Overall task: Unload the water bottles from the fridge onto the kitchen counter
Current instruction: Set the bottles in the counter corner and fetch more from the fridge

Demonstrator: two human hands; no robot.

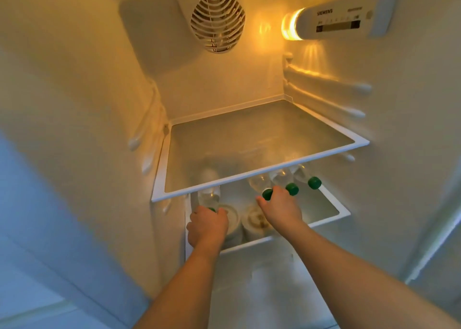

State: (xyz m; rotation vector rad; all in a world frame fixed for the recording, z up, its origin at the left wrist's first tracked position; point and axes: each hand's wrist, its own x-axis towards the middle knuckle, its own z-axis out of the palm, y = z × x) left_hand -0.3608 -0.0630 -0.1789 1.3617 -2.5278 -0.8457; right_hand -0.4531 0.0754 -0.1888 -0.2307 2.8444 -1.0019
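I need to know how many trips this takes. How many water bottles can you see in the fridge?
4, all on the lower shelf: one at far left under the left hand, one by the right hand at, then two further right. More may be hidden behind.

Head view, close, looking forward and down into fridge (74,104)

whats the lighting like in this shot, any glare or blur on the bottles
Head view: warm yellow glow from the fridge lamp at upper right, bluish daylight at the left edge; wide-angle bending of the walls; the bottles smear behind the glass shelf, the green caps stay clearer.
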